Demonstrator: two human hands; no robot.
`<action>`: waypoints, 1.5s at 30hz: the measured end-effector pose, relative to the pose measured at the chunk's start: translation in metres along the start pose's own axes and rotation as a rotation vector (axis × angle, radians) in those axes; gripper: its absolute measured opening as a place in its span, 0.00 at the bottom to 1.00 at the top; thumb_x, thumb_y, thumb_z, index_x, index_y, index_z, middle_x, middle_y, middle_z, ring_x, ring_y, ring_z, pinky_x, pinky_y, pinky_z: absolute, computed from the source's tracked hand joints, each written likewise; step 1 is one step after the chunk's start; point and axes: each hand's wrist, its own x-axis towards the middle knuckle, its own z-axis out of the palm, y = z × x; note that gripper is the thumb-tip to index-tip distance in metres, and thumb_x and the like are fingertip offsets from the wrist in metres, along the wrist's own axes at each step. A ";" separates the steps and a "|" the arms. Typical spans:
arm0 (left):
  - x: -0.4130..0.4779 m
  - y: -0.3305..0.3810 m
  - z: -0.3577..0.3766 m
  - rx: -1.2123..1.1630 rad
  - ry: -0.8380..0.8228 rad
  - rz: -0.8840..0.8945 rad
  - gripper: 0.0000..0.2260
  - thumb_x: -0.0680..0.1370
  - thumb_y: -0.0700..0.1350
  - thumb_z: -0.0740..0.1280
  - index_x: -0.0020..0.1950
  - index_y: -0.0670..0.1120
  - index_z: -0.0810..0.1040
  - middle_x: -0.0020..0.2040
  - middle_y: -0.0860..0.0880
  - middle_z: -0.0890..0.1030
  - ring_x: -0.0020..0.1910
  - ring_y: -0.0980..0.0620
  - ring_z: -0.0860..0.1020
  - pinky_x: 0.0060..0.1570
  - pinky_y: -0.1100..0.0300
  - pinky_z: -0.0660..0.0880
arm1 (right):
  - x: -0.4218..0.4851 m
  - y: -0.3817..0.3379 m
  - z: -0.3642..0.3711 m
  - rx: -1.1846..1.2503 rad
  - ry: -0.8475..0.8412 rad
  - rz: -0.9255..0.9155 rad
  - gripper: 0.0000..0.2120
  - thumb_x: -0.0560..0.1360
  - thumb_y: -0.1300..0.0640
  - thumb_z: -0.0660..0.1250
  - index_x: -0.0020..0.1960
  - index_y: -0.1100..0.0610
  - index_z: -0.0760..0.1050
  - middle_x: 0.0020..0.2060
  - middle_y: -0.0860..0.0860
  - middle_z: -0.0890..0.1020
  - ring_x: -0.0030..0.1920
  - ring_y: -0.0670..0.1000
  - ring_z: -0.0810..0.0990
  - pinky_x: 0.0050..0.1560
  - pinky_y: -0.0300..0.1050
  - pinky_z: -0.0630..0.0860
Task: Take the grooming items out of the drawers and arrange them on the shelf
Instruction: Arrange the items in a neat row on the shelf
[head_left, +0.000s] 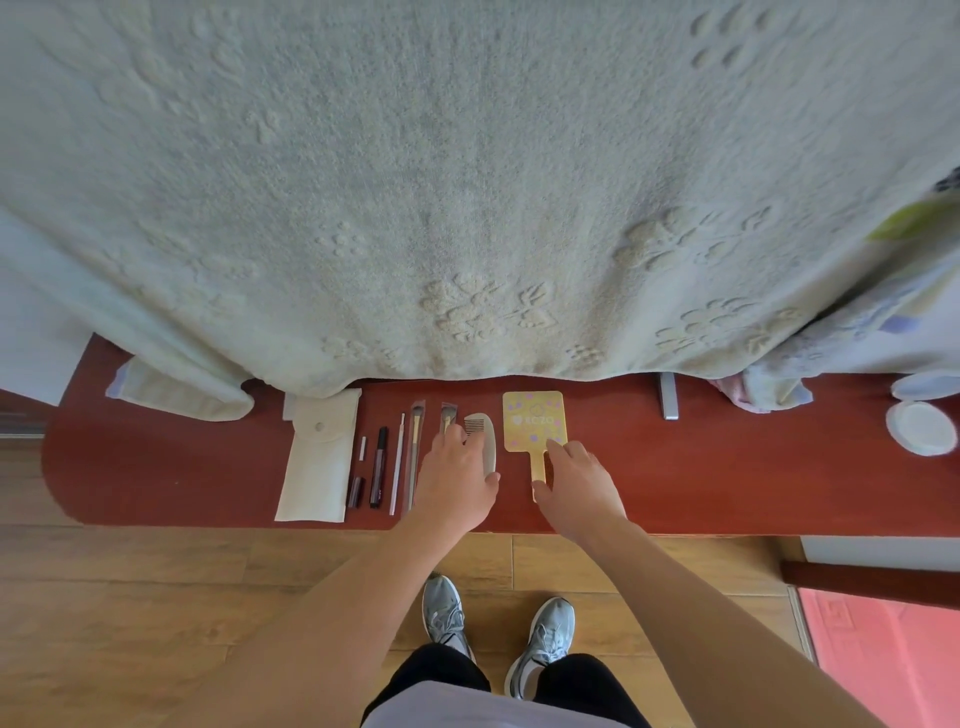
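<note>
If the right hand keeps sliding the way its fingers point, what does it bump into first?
Probably the yellow mirror. The right hand is by its handle, fingers pointing up and a bit left toward the mirror's square head. Beyond that hangs the towel, though depth is hard to judge.

The only writing is on the yellow hand mirror (533, 423), a little right of the middle of the picture, on the red shelf (727, 483). White letters run across its back, next to a small white heart. They look like "KCZO", but they are blurry, so the word is not sure. Pink and white dots sit around the letters. Nothing else in the picture has words or numbers that can be read.
</note>
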 end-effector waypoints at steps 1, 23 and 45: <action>0.001 -0.001 -0.001 0.019 0.008 -0.002 0.22 0.77 0.55 0.68 0.67 0.47 0.72 0.62 0.47 0.73 0.59 0.48 0.72 0.57 0.54 0.74 | 0.000 0.001 -0.001 -0.010 0.000 -0.003 0.26 0.78 0.51 0.62 0.74 0.55 0.62 0.66 0.53 0.71 0.65 0.54 0.70 0.62 0.48 0.72; -0.043 0.019 -0.059 0.154 0.105 0.103 0.16 0.82 0.49 0.57 0.68 0.46 0.71 0.66 0.47 0.75 0.66 0.46 0.71 0.65 0.51 0.68 | -0.056 0.040 -0.063 -0.274 0.196 -0.135 0.16 0.80 0.47 0.54 0.61 0.54 0.71 0.58 0.49 0.75 0.62 0.51 0.69 0.69 0.48 0.65; -0.067 0.107 -0.076 0.281 0.096 0.395 0.20 0.82 0.50 0.56 0.71 0.43 0.69 0.69 0.46 0.73 0.67 0.46 0.71 0.66 0.50 0.68 | -0.159 0.106 -0.093 -0.217 0.436 0.040 0.08 0.79 0.48 0.51 0.47 0.50 0.65 0.45 0.45 0.72 0.50 0.48 0.69 0.63 0.47 0.69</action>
